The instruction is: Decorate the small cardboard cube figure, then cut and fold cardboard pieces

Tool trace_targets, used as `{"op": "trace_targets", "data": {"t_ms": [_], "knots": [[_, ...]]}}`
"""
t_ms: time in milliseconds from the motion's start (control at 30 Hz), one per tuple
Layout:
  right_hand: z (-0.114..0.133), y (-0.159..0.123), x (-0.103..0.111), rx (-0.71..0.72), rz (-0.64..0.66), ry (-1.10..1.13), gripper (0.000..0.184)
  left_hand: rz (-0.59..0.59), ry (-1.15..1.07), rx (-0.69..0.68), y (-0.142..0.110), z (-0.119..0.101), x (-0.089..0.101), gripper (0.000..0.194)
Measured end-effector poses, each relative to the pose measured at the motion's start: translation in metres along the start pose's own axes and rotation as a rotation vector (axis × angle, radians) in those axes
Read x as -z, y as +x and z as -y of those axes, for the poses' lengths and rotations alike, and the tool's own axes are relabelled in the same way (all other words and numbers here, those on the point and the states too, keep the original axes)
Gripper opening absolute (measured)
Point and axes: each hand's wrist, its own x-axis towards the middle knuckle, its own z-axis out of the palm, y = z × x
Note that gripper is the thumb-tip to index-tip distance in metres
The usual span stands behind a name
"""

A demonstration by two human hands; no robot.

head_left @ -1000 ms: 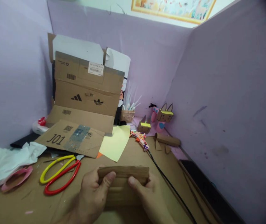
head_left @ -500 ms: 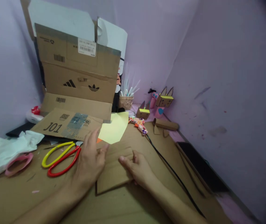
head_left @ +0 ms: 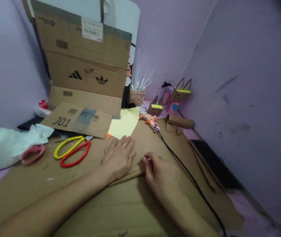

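Observation:
A flat brown cardboard piece (head_left: 136, 169) lies on the cardboard-covered desk (head_left: 120, 210). My left hand (head_left: 118, 158) rests palm down on it with the fingers stretched out flat. My right hand (head_left: 158, 172) is beside it on the right, fingers curled, their tips pressing the piece's right edge. Most of the piece is hidden under both hands.
Yellow and red scissors (head_left: 72, 152) lie to the left, near a pink tape ring (head_left: 32, 154) and a white bag (head_left: 4, 148). Adidas boxes (head_left: 86, 75) stand behind, with yellow paper (head_left: 125, 123), a patterned glue gun (head_left: 151, 120), its black cable (head_left: 192, 184) and small cardboard figures (head_left: 179, 95).
Both hands held the cardboard piece up by its edges; it now lies flat, with the left hand spread on top and the right hand at its edge. The view tilted down.

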Motion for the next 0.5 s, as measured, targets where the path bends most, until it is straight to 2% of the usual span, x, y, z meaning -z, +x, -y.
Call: {"op": "trace_targets", "data": {"t_ms": [100, 200, 333, 500], "knots": [[0.0, -0.021, -0.004, 0.339, -0.184, 0.124, 0.016, -0.003, -0.007, 0.004, 0.0, 0.0, -0.001, 0.047], [0.002, -0.033, -0.012, 0.61, -0.127, 0.216, 0.022, -0.003, -0.018, -0.006, 0.001, 0.001, -0.004, 0.046], [0.005, -0.038, -0.017, 0.738, -0.009, 0.141, 0.032, -0.009, -0.03, -0.012, 0.001, 0.002, -0.006, 0.045], [0.004, -0.037, -0.017, 0.798, 0.023, 0.046, 0.037, -0.021, -0.032, -0.02, 0.0, 0.003, -0.008, 0.045]]}}
